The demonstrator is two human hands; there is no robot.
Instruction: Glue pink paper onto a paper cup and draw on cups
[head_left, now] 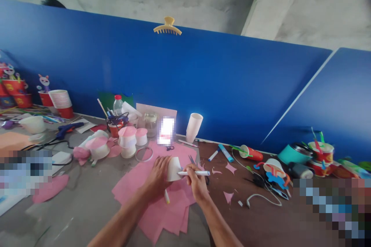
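A small white paper cup (174,169) lies over the pink sheets, and my left hand (159,173) is closed on its left side. My right hand (197,181) grips a white marker (199,173) that points left, its tip at the cup's right side. Beneath both hands spread several overlapping pink sheets (162,218). A white pen piece with a yellow end (167,197) rests on them, just below the cup. Scissors (191,159) lie partly hidden behind my right hand.
Pink-topped cups (127,139) and a tape ring (144,154) sit at the left. Behind are a glass jar (151,123), a lit phone (166,131) and a white cup stack (194,126). Rightward lie markers (225,153), pink scraps (228,197), a red cup (251,153) and white cable (265,197).
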